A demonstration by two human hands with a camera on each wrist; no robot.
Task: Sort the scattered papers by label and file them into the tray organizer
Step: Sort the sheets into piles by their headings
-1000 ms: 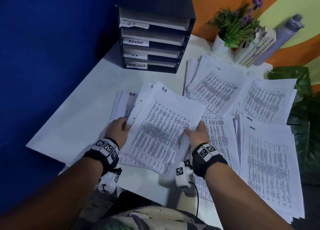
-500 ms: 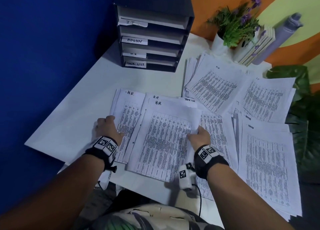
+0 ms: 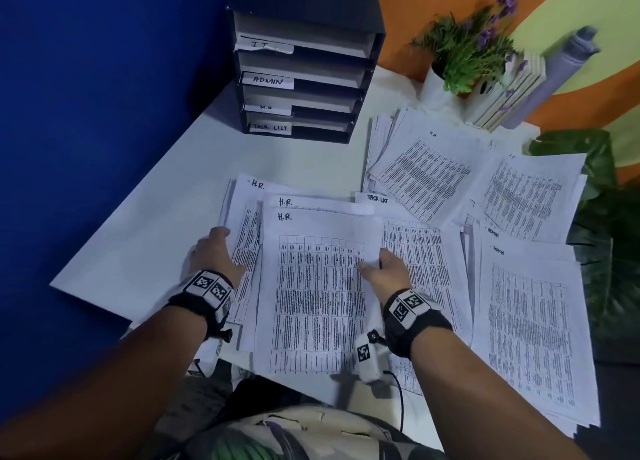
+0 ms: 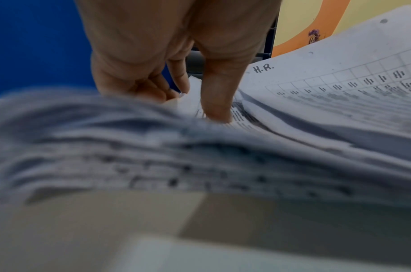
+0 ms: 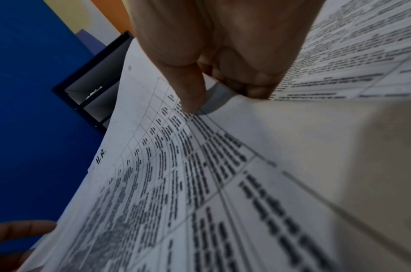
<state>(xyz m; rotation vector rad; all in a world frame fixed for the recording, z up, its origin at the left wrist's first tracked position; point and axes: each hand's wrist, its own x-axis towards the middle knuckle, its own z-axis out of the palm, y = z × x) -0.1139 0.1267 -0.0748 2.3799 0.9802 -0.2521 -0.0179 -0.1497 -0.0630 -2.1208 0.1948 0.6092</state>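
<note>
A black tray organizer (image 3: 363,88) stands at the back of the table, its slots labelled IT, ADMIN, H.R and TASK LIST. In front of me lie overlapping sheets marked H.R. My right hand (image 3: 372,262) pinches the right edge of the top H.R. sheet (image 3: 318,286), thumb on top and fingers curled beneath, as the right wrist view shows (image 5: 220,97). My left hand (image 3: 216,248) grips the left edge of the H.R. pile (image 3: 247,231); in the left wrist view its thumb (image 4: 218,108) presses on the print and the fingers curl at the edge.
A TASK LIST sheet (image 3: 419,251) lies under my right hand. Further piles lie to the right: H.R (image 3: 426,168), IT (image 3: 526,196), ADMIN (image 3: 530,321). A potted plant (image 3: 464,50), books (image 3: 505,92) and a grey bottle (image 3: 561,68) stand at the back right. Bare tabletop (image 3: 156,237) reaches the left edge.
The H.R. sheet in my right hand has come down flat and straight over the H.R. pile. My left hand has left that sheet and moved to the pile's left edge.
</note>
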